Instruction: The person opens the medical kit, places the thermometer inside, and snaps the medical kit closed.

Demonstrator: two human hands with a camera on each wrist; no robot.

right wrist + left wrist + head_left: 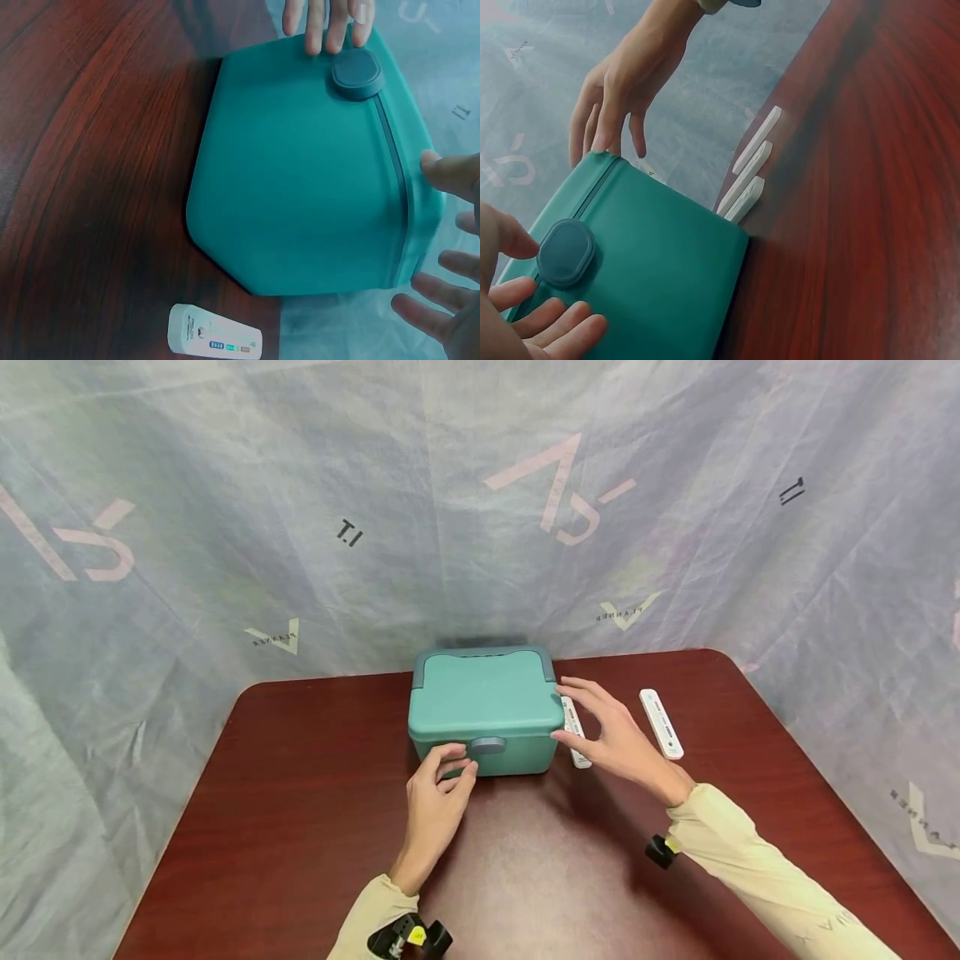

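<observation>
A teal lidded box with a grey-blue handle and a round latch stands shut at the back of the table. My left hand is at its front beside the latch, fingers loosely bent and holding nothing. In the left wrist view, its fingertips lie close to the latch; contact is unclear. My right hand spreads around the lid's right end, thumb at the front corner and fingers farther back. In the right wrist view, the thumb appears to touch the lid's edge.
Flat white strips with printed labels lie right of the box: one close beside it, another farther right. Three white strips show in the left wrist view. A grey printed cloth hangs behind the dark red table.
</observation>
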